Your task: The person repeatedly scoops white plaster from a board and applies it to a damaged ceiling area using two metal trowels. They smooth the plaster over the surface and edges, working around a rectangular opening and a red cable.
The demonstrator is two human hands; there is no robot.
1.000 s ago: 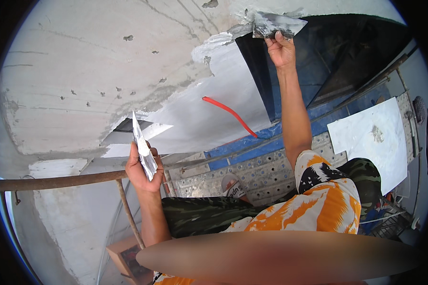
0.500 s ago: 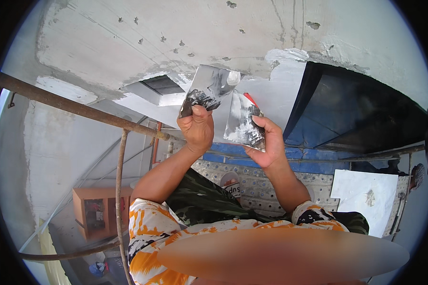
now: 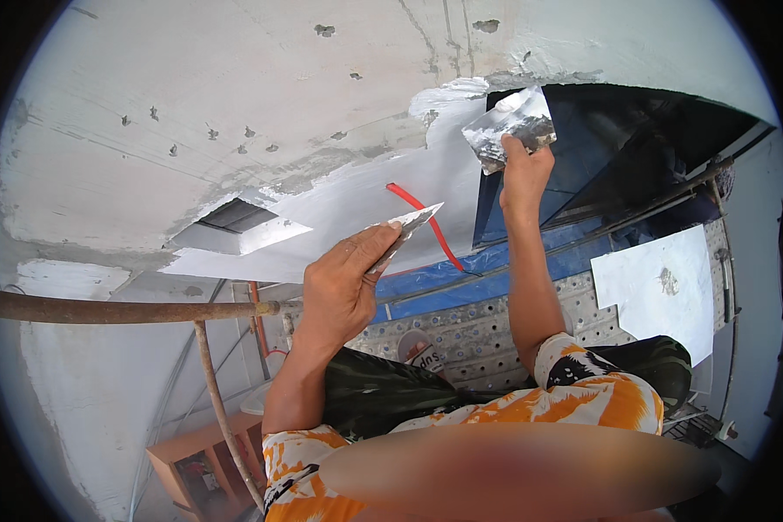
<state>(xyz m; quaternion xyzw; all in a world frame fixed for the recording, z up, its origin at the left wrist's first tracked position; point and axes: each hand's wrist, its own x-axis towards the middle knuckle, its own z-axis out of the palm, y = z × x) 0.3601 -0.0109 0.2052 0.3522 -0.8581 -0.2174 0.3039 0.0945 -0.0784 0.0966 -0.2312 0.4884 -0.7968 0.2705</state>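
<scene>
My left hand grips a flat steel putty knife, turned nearly edge-on, with white filler smeared along it. It is held up in front of the smooth white wall panel. Farther right and higher, my right hand is closed on a second, broad putty knife, whose face carries white putty and dark streaks. That blade overlaps the left edge of the dark opening; whether it touches the wall I cannot tell. Between the hands a red tube sticks out from the panel.
A rusty scaffold rail crosses on the left, with an upright below it. Under me is a perforated metal platform. A white board lies on the right. Left of the panel is a small square recess; a wooden cabinet stands lower left.
My hands have moved apart: the right one went up and right with its putty knife, while the left one came lower and tipped its blade edge-on. The view has shifted right.
</scene>
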